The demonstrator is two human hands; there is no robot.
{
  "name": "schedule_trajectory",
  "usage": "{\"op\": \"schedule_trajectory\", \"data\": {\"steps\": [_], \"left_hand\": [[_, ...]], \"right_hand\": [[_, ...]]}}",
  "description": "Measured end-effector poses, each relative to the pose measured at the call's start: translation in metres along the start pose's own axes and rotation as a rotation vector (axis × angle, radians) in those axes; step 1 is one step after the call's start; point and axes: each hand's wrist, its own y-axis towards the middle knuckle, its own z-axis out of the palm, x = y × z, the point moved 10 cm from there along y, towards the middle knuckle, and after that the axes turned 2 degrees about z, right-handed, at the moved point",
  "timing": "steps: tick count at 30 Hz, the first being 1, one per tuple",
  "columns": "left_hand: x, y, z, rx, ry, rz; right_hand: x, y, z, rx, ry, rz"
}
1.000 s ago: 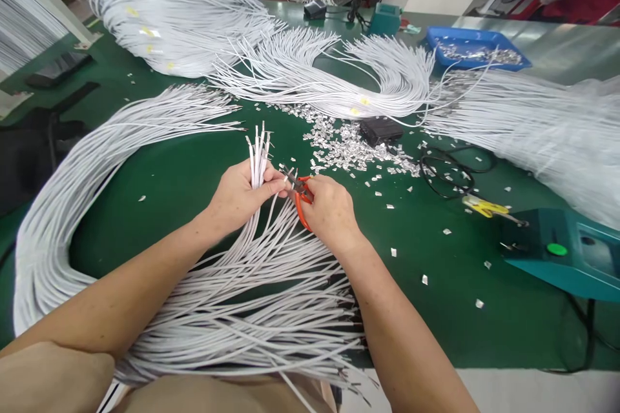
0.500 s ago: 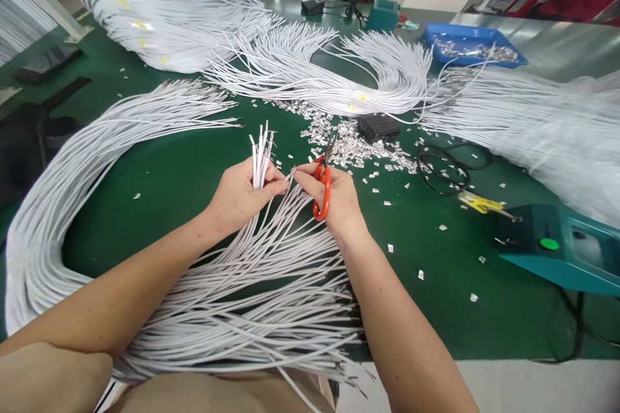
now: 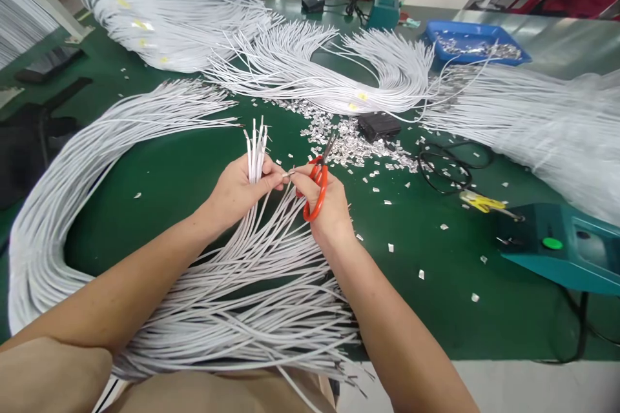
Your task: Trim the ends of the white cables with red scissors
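Note:
My left hand (image 3: 245, 184) is closed round several white cables (image 3: 255, 158), their ends standing up above the fist. Between its thumb and forefinger it pinches one more cable end (image 3: 288, 173). The fingertips of my right hand (image 3: 327, 197) meet that same end from the other side. Red-handled scissors (image 3: 317, 200) hang in the right hand, blades pointing up and away; whether they are fully closed I cannot tell. Below both hands a thick bundle of white cables (image 3: 252, 310) spreads across the table edge, its dark-tipped ends at the right, and it curves round at the left.
Small silvery pieces (image 3: 339, 139) lie scattered beside a black box (image 3: 378, 126). More cable bundles (image 3: 169, 13) lie at the back. At right are a teal machine (image 3: 566, 245), yellow-handled cutters (image 3: 484, 201) and a black cord (image 3: 443, 168). A blue tray (image 3: 477, 32) stands behind. Other people work beyond.
My right hand and the scissors have shifted slightly left and turned a little. The upright cable ends in my left hand have moved slightly left. Both hands keep their hold.

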Motion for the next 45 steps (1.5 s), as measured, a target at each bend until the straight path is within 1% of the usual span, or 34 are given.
{"op": "schedule_trajectory", "data": {"steps": [1,2,4,6,8,11,13,14,17,19,21,24,29,36,39,42,44,45], "left_hand": [[-0.002,-0.001,0.000,-0.010,0.031,0.007],[-0.004,-0.003,0.003,0.009,0.036,0.011],[-0.006,-0.005,0.013,0.103,-0.023,0.000],[-0.004,-0.004,0.018,0.168,-0.111,-0.021],[0.000,-0.001,0.013,0.152,-0.139,-0.034],[0.004,0.003,0.002,0.104,-0.134,-0.022],[0.006,0.004,0.000,0.105,-0.109,-0.015],[0.006,0.004,0.000,0.108,-0.092,-0.013],[0.005,0.003,-0.001,0.109,-0.028,-0.012],[0.003,0.004,-0.003,0.103,0.026,-0.011],[0.002,0.004,-0.007,0.094,0.087,-0.007],[0.001,0.006,-0.012,0.078,0.160,-0.001],[0.001,0.007,-0.018,0.027,0.253,-0.009],[0.002,0.008,-0.019,0.038,0.266,-0.032],[0.003,0.008,-0.021,0.022,0.273,-0.047],[0.006,0.009,-0.024,0.013,0.270,-0.061],[0.009,0.009,-0.025,0.013,0.272,-0.068],[0.010,0.009,-0.026,0.014,0.269,-0.072]], "right_hand": [[-0.002,0.001,0.000,-0.013,0.000,-0.006],[-0.005,0.002,-0.001,-0.020,0.002,0.002],[-0.012,0.005,-0.004,-0.048,0.002,0.036],[-0.010,0.008,-0.012,-0.094,-0.031,0.038],[0.003,0.010,-0.022,-0.142,-0.115,-0.025],[0.036,0.008,-0.040,-0.249,-0.333,-0.222],[0.048,0.006,-0.046,-0.291,-0.468,-0.304],[0.049,0.007,-0.044,-0.269,-0.529,-0.309],[0.039,0.011,-0.024,-0.069,-0.772,-0.287],[0.034,0.009,-0.009,0.047,-0.980,-0.342],[0.033,0.005,0.000,0.094,-1.147,-0.425],[0.032,0.002,0.005,0.100,-1.287,-0.503],[0.031,-0.001,0.008,0.100,-1.429,-0.557],[0.031,-0.006,0.013,0.097,-1.628,-0.642],[0.035,-0.009,0.016,0.077,-1.698,-0.721],[0.040,-0.013,0.017,0.047,-1.719,-0.792],[0.042,-0.013,0.015,0.040,-1.683,-0.768],[0.044,-0.011,0.011,0.028,-1.634,-0.730]]}}
